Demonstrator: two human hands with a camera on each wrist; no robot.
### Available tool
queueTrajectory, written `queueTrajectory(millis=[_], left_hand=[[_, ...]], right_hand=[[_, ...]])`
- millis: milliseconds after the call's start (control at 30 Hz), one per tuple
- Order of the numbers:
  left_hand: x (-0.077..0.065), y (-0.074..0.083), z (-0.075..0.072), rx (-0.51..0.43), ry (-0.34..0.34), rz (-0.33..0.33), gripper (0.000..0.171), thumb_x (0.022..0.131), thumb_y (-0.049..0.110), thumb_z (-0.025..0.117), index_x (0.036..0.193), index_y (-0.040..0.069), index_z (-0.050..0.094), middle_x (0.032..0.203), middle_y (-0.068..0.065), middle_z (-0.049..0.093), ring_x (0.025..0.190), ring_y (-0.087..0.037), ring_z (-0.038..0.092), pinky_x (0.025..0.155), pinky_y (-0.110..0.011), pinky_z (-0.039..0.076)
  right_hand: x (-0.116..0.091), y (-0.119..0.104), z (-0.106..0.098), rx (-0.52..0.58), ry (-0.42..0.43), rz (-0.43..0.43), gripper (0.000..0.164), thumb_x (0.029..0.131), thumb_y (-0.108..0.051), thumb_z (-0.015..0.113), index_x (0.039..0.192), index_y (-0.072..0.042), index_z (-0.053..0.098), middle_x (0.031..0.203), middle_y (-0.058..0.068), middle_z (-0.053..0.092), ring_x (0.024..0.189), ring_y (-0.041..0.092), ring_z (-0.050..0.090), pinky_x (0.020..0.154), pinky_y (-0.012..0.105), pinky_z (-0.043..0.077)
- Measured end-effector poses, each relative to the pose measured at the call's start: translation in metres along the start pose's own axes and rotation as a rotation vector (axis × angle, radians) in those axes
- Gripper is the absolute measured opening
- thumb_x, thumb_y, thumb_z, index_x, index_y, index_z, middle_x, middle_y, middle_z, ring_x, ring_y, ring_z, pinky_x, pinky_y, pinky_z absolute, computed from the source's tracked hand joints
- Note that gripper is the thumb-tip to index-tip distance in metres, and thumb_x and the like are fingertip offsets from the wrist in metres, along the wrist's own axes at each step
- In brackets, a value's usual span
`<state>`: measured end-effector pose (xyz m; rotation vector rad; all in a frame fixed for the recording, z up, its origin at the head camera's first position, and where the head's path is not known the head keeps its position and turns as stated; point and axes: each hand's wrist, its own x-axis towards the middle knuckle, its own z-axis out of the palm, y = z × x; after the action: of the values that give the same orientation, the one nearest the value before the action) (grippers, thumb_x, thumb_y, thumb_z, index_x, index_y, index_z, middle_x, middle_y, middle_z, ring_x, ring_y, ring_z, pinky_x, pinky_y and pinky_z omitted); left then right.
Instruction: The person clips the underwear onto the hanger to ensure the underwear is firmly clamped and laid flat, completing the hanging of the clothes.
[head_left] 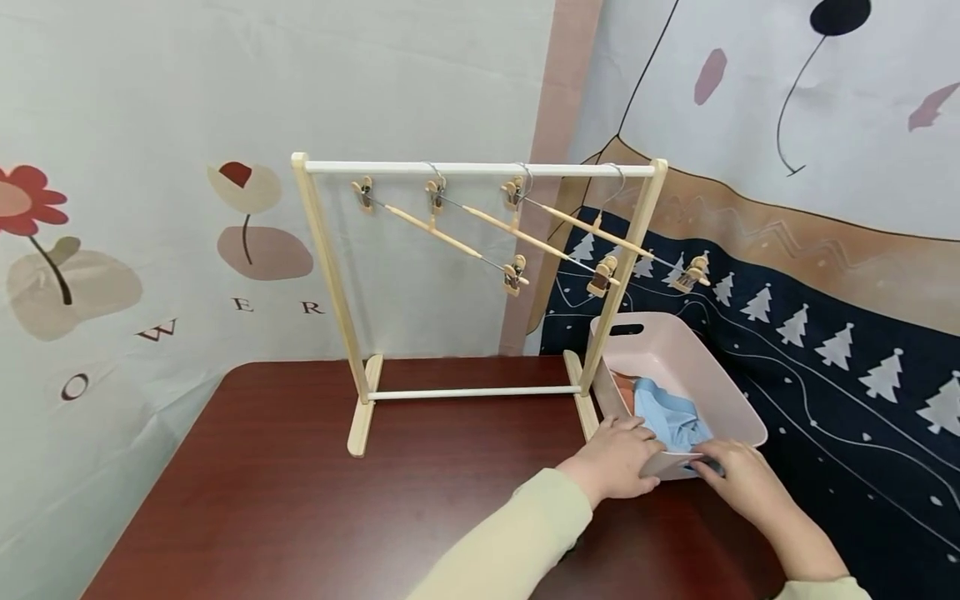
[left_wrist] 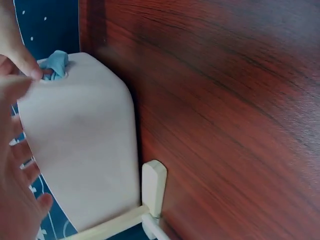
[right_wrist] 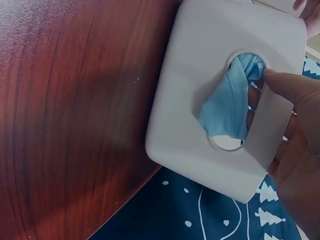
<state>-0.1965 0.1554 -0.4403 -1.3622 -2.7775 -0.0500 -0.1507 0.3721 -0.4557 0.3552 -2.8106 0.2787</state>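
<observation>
A pale pink plastic bin (head_left: 723, 387) stands at the table's right side. Inside lie a light blue garment (head_left: 667, 417) and, beside it, a rust-orange cloth (head_left: 623, 390). Part of the blue garment (right_wrist: 227, 105) pokes out through the handle hole in the bin's near wall. My right hand (head_left: 742, 479) grips the bin's rim at that hole, thumb outside by the blue fabric and fingers inside, partly visible through the hole. At the near left corner, my left hand (head_left: 615, 457) lies over the rim with its fingers extended and apart.
A wooden garment rack (head_left: 480, 169) stands left of the bin, its right foot (left_wrist: 154, 185) close against it. Three clip hangers hang from the top bar; one hanger's wooden clip (head_left: 692, 273) overhangs the bin. A dark patterned cloth (head_left: 825, 417) borders the right. The table (head_left: 450, 517) is reddish brown.
</observation>
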Motion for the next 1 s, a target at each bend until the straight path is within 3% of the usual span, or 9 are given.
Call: queueTrajectory(millis=[167,300,400,467,633,833,1000], left_hand=[[0.006,0.007,0.001,0.137,-0.03,-0.048,0.043,0.088,0.05,0.06,0.128,0.04,0.051,0.124,0.019,0.053,0.12,-0.003,0.039,0.097,-0.027,0.034],[0.009,0.007,0.002,0.201,-0.029,-0.074,0.038,0.085,0.046,0.065,0.122,0.042,0.054,0.115,0.018,0.055,0.105,-0.004,0.039,0.082,-0.024,0.032],[0.011,0.006,0.002,0.221,-0.039,-0.092,0.038,0.085,0.045,0.065,0.121,0.044,0.055,0.117,0.018,0.055,0.106,-0.005,0.038,0.082,-0.024,0.032],[0.012,0.007,0.002,0.224,-0.062,-0.101,0.043,0.085,0.046,0.064,0.127,0.046,0.051,0.128,0.016,0.051,0.112,-0.005,0.037,0.086,-0.024,0.032],[0.013,0.008,0.002,0.194,-0.1,-0.104,0.053,0.085,0.049,0.063,0.133,0.053,0.043,0.142,0.015,0.041,0.122,-0.007,0.033,0.092,-0.025,0.033],[0.013,0.008,0.002,0.089,-0.058,-0.079,0.031,0.084,0.044,0.064,0.115,0.044,0.063,0.111,0.021,0.06,0.097,-0.004,0.038,0.079,-0.022,0.034],[0.009,0.008,0.008,-0.036,0.076,-0.044,0.016,0.086,0.033,0.065,0.101,0.034,0.07,0.099,0.02,0.065,0.088,-0.003,0.045,0.07,-0.018,0.038]], right_hand=[[0.0,-0.001,0.001,-0.004,0.024,-0.024,0.008,0.077,-0.013,0.075,0.084,-0.013,0.071,0.085,0.001,0.07,0.081,0.026,0.065,0.076,0.049,0.048],[0.001,-0.003,0.0,-0.009,0.02,-0.042,0.006,0.078,-0.015,0.074,0.084,-0.015,0.071,0.084,-0.002,0.07,0.081,0.023,0.065,0.075,0.046,0.05],[0.002,-0.005,-0.001,-0.009,0.023,-0.061,0.006,0.079,-0.016,0.074,0.083,-0.017,0.071,0.082,-0.006,0.069,0.079,0.02,0.064,0.074,0.043,0.05],[0.002,-0.006,0.0,-0.013,0.034,-0.076,0.007,0.078,-0.016,0.075,0.082,-0.019,0.07,0.081,-0.008,0.068,0.078,0.018,0.063,0.072,0.041,0.049],[0.0,-0.005,0.0,-0.023,0.053,-0.106,0.011,0.076,-0.014,0.076,0.081,-0.022,0.07,0.081,-0.009,0.067,0.077,0.015,0.062,0.07,0.039,0.049],[-0.003,-0.004,0.0,-0.029,0.074,-0.119,0.013,0.075,-0.013,0.077,0.079,-0.024,0.069,0.08,-0.011,0.067,0.077,0.013,0.062,0.07,0.036,0.05],[-0.005,-0.002,0.002,-0.032,0.095,-0.128,0.014,0.074,-0.013,0.077,0.079,-0.023,0.07,0.08,-0.011,0.067,0.077,0.012,0.063,0.069,0.036,0.05]])
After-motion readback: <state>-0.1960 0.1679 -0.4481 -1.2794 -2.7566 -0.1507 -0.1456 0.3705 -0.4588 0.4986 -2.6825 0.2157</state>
